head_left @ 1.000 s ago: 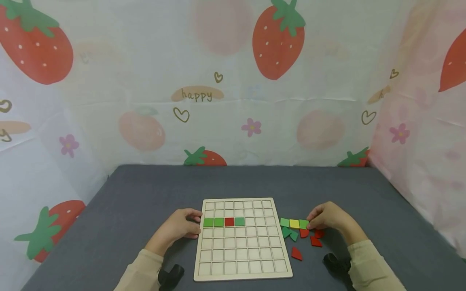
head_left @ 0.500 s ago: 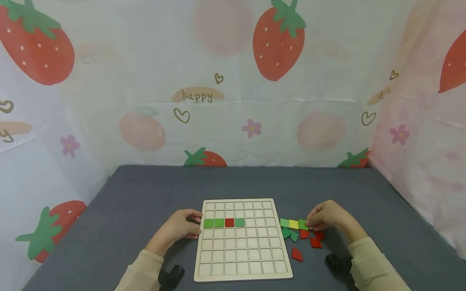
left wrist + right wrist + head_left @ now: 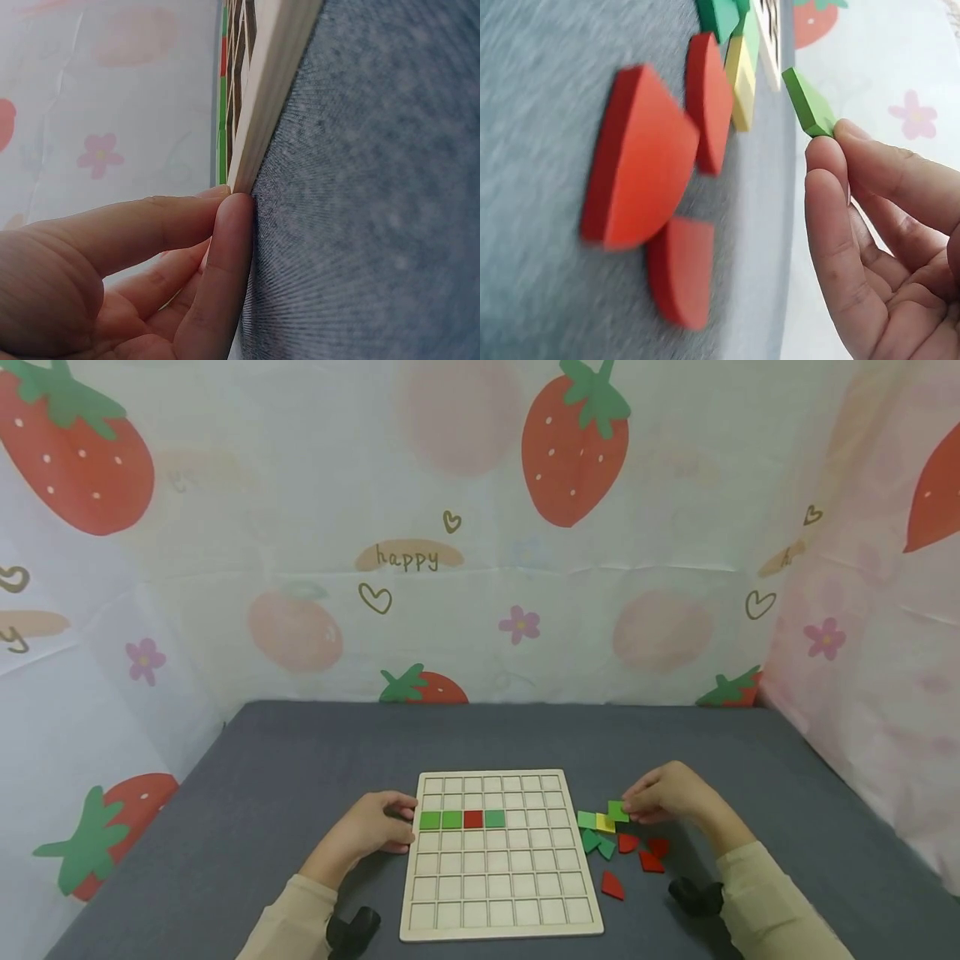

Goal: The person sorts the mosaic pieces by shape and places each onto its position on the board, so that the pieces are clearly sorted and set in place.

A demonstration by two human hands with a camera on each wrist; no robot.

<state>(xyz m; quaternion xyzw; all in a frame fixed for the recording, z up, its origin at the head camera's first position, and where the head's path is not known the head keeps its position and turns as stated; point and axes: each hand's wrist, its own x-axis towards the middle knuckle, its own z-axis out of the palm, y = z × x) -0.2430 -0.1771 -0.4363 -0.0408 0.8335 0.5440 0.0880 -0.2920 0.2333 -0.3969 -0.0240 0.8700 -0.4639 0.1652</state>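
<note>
A wooden grid board [image 3: 501, 942] lies on the table with a row of green, green, red and teal-green square tiles in its cells. My left hand [image 3: 369, 827] is at the board's left edge; in the left wrist view its fingertips [image 3: 238, 206] touch the rim, spread along it rather than wrapped round it. My right hand [image 3: 675, 793] pinches a light green square tile [image 3: 808, 105] between thumb and fingertips, raised off the table to the right of the board. Below it, a yellow square tile [image 3: 604, 823] and another green square tile [image 3: 587, 820] lie side by side.
Dark green pieces [image 3: 591, 840] and several red pieces with a curved edge [image 3: 641, 161] lie right of the board on the grey tabletop [image 3: 330, 739]. A strawberry-print cloth [image 3: 570, 652] hangs behind and at both sides. Black straps [image 3: 352, 931] sit on the wrists.
My right hand has lifted the light green tile from the end of the row of loose tiles, moving it up and slightly left. The left hand stays at the board's edge.
</note>
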